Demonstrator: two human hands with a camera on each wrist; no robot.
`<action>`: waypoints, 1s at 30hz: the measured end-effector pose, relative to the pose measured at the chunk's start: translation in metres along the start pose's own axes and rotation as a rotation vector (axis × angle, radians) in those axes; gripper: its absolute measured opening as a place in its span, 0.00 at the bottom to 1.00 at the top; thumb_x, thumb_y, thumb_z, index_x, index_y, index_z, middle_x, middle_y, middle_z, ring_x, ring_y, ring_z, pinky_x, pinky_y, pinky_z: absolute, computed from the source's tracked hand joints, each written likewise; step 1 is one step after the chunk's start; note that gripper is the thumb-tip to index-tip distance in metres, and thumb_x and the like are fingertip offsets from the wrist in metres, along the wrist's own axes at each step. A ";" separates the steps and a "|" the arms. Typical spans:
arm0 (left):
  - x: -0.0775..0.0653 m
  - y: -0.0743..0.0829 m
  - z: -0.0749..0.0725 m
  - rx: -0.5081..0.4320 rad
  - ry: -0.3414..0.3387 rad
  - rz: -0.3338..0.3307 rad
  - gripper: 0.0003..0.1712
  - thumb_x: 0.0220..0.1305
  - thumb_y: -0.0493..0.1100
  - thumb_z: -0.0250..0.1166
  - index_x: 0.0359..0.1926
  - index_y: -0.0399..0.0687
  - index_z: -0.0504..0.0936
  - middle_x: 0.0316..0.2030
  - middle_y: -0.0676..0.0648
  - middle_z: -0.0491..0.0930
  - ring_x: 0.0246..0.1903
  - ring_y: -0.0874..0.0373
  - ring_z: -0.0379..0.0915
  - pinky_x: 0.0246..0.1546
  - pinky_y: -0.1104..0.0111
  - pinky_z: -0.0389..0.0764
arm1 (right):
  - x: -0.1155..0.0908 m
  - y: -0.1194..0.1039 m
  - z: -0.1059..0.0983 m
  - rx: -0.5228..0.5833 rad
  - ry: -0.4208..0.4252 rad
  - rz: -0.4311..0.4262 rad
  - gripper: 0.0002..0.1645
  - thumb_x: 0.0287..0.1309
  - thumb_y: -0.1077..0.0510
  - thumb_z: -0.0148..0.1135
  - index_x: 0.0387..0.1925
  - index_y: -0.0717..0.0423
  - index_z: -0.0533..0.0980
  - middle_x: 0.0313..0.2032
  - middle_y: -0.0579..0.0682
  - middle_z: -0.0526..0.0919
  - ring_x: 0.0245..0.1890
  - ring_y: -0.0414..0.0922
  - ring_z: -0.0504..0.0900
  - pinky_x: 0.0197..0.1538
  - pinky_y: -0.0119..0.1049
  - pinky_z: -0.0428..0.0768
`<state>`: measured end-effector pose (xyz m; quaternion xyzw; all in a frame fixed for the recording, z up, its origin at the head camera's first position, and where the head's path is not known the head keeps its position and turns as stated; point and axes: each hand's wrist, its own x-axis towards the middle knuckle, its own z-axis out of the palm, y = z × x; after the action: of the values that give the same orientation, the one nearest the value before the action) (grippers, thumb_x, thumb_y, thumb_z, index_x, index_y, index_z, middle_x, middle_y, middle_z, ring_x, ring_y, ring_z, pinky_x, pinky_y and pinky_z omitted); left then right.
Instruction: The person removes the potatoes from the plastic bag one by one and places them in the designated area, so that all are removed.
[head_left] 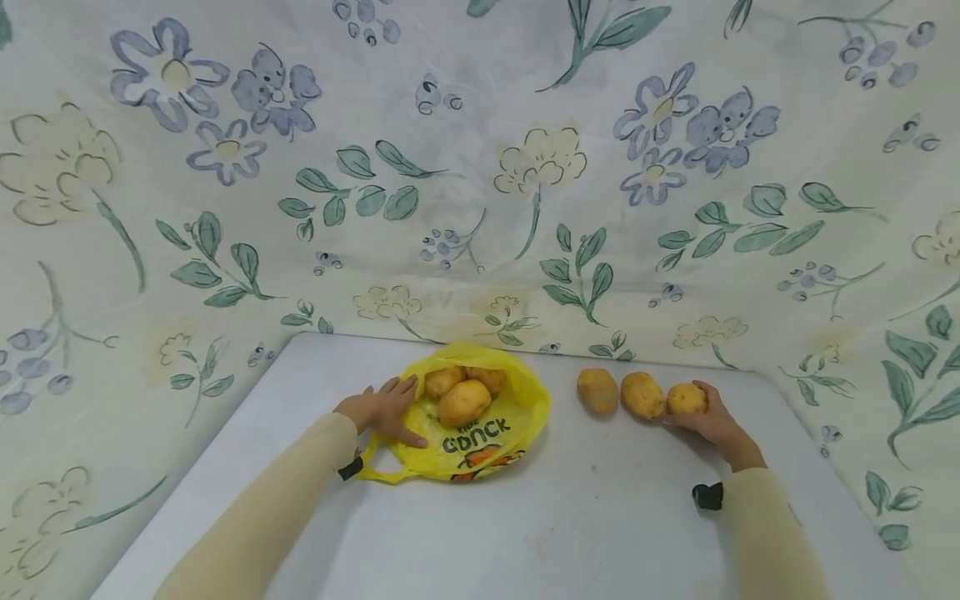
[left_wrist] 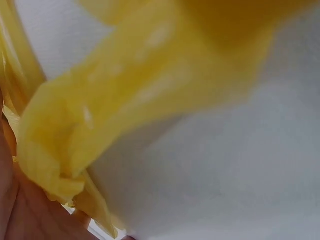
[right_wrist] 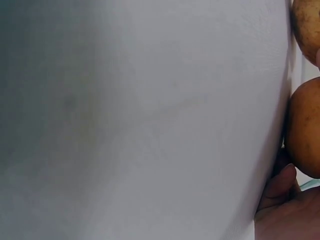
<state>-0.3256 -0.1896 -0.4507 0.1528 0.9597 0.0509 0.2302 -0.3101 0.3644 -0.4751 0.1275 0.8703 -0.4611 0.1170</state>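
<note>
A yellow plastic bag (head_left: 517,450) with dark printed letters lies on the table, its mouth spread wide around three potatoes (head_left: 463,403). My left hand (head_left: 386,412) rests on the bag's left side with fingers spread. Folds of the same yellow plastic (left_wrist: 65,135) cross the left wrist view beside the palm. To the right, two potatoes, one duller (head_left: 597,392) and one brighter (head_left: 642,395), lie in a row with a third potato (head_left: 687,398). Around that third one my right hand (head_left: 712,421) curls its thumb and fingers. The right wrist view catches a potato (right_wrist: 306,127) near the fingers.
The white table (head_left: 570,533) ends at the back against a hanging floral cloth (head_left: 480,208), which also rises along both sides. A black strap piece (head_left: 707,497) sits at the right wrist, and a similar black piece (head_left: 350,468) at the left.
</note>
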 end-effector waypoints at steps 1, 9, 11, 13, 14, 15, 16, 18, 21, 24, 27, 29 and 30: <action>-0.001 0.000 -0.001 -0.003 0.005 -0.002 0.70 0.50 0.77 0.65 0.78 0.39 0.46 0.79 0.39 0.39 0.77 0.37 0.35 0.72 0.35 0.43 | 0.001 -0.002 0.000 -0.001 0.003 0.001 0.75 0.50 0.42 0.74 0.77 0.55 0.29 0.73 0.72 0.43 0.69 0.68 0.51 0.72 0.66 0.50; -0.005 0.000 0.001 -0.012 0.007 -0.005 0.70 0.50 0.77 0.66 0.77 0.38 0.47 0.79 0.39 0.41 0.77 0.37 0.36 0.71 0.35 0.45 | -0.002 -0.002 0.004 -0.004 -0.002 -0.019 0.74 0.50 0.43 0.74 0.77 0.57 0.30 0.72 0.72 0.44 0.69 0.68 0.51 0.72 0.66 0.50; -0.006 0.001 0.002 -0.005 0.016 -0.005 0.69 0.50 0.76 0.66 0.77 0.37 0.48 0.78 0.38 0.42 0.77 0.37 0.37 0.71 0.35 0.46 | -0.003 -0.001 0.004 -0.009 -0.001 -0.020 0.74 0.50 0.42 0.74 0.77 0.57 0.30 0.72 0.73 0.44 0.69 0.68 0.51 0.71 0.66 0.50; -0.006 0.002 0.002 0.005 0.022 -0.007 0.69 0.50 0.76 0.66 0.77 0.37 0.49 0.79 0.39 0.42 0.77 0.37 0.38 0.71 0.36 0.47 | -0.004 -0.001 0.004 -0.012 0.003 -0.021 0.74 0.50 0.42 0.74 0.77 0.57 0.29 0.72 0.73 0.44 0.69 0.69 0.50 0.71 0.67 0.50; -0.005 0.002 0.002 0.008 0.021 -0.005 0.69 0.50 0.77 0.66 0.77 0.37 0.48 0.79 0.39 0.42 0.77 0.37 0.37 0.71 0.36 0.47 | -0.004 -0.002 0.003 -0.018 0.003 -0.018 0.75 0.50 0.42 0.74 0.77 0.56 0.29 0.72 0.73 0.43 0.70 0.70 0.50 0.71 0.67 0.49; -0.005 0.002 0.001 0.013 0.022 -0.002 0.69 0.50 0.77 0.65 0.77 0.37 0.48 0.79 0.39 0.42 0.77 0.37 0.37 0.71 0.36 0.47 | -0.004 -0.003 0.002 -0.020 0.003 -0.020 0.75 0.50 0.43 0.74 0.77 0.56 0.28 0.72 0.74 0.43 0.70 0.70 0.49 0.71 0.68 0.49; -0.004 0.002 0.001 0.017 0.021 -0.001 0.69 0.50 0.77 0.65 0.77 0.37 0.48 0.79 0.39 0.42 0.77 0.37 0.37 0.71 0.36 0.47 | -0.004 -0.002 0.002 -0.026 0.004 -0.021 0.75 0.50 0.42 0.74 0.77 0.56 0.28 0.72 0.74 0.43 0.70 0.70 0.49 0.71 0.68 0.49; -0.001 0.000 0.000 0.028 0.025 -0.002 0.70 0.50 0.78 0.64 0.77 0.37 0.48 0.79 0.39 0.42 0.77 0.37 0.37 0.71 0.35 0.47 | -0.003 -0.003 0.001 -0.030 0.005 -0.027 0.75 0.50 0.43 0.74 0.77 0.56 0.28 0.72 0.74 0.43 0.70 0.70 0.49 0.72 0.68 0.48; 0.001 0.000 -0.003 0.025 0.021 -0.014 0.70 0.50 0.78 0.64 0.77 0.37 0.47 0.79 0.39 0.41 0.77 0.37 0.36 0.71 0.35 0.47 | -0.001 -0.006 -0.001 -0.039 0.006 -0.030 0.76 0.50 0.42 0.75 0.77 0.56 0.28 0.72 0.74 0.43 0.70 0.70 0.49 0.72 0.68 0.48; 0.001 0.002 -0.005 0.018 0.007 -0.031 0.71 0.49 0.79 0.64 0.77 0.38 0.47 0.79 0.39 0.40 0.77 0.37 0.35 0.72 0.36 0.46 | -0.001 -0.007 -0.003 -0.035 0.005 -0.022 0.77 0.48 0.43 0.75 0.77 0.56 0.28 0.73 0.74 0.43 0.71 0.70 0.48 0.72 0.68 0.47; 0.001 0.004 -0.004 0.015 -0.007 -0.037 0.71 0.49 0.79 0.64 0.77 0.38 0.47 0.79 0.39 0.40 0.77 0.37 0.35 0.72 0.37 0.46 | -0.001 -0.005 -0.003 -0.031 0.002 -0.005 0.78 0.47 0.42 0.76 0.77 0.55 0.27 0.73 0.73 0.42 0.71 0.70 0.47 0.73 0.67 0.46; 0.001 0.005 -0.003 0.014 -0.012 -0.035 0.71 0.49 0.78 0.64 0.77 0.38 0.47 0.79 0.39 0.40 0.77 0.37 0.36 0.72 0.36 0.46 | -0.002 -0.002 -0.002 -0.039 -0.002 0.008 0.78 0.47 0.41 0.76 0.77 0.55 0.27 0.73 0.74 0.41 0.71 0.71 0.47 0.72 0.68 0.46; 0.001 0.005 -0.001 0.011 -0.015 -0.034 0.70 0.49 0.78 0.65 0.77 0.38 0.47 0.79 0.38 0.40 0.77 0.37 0.35 0.72 0.36 0.46 | -0.002 0.000 -0.002 -0.041 -0.004 0.013 0.78 0.47 0.41 0.76 0.77 0.55 0.27 0.73 0.73 0.41 0.72 0.71 0.46 0.72 0.68 0.46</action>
<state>-0.3253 -0.1845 -0.4489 0.1383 0.9607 0.0404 0.2372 -0.3083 0.3658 -0.4734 0.1296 0.8785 -0.4427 0.1244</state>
